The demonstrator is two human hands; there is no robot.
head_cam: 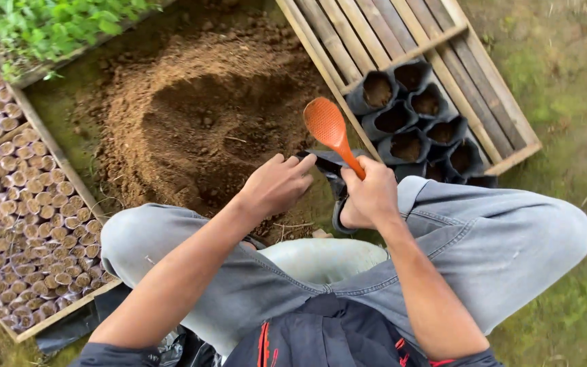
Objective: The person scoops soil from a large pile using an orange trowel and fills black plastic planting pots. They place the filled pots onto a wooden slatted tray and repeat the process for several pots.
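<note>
My right hand (371, 190) grips the handle of an orange plastic spoon (327, 126), its bowl raised and empty over the edge of a brown soil heap (198, 115). My left hand (276, 183) pinches the rim of a flat black nursery bag (327, 163), which both hands hold between them just in front of my knees. Most of the bag is hidden behind my fingers.
Several black bags filled with soil (416, 112) stand in a bamboo-slat frame (443, 47) at the right. A wooden frame (49, 149) at the left holds several small soil-filled pots (25, 231). Green seedlings (49, 24) grow at the top left. Grass (565, 75) lies to the right.
</note>
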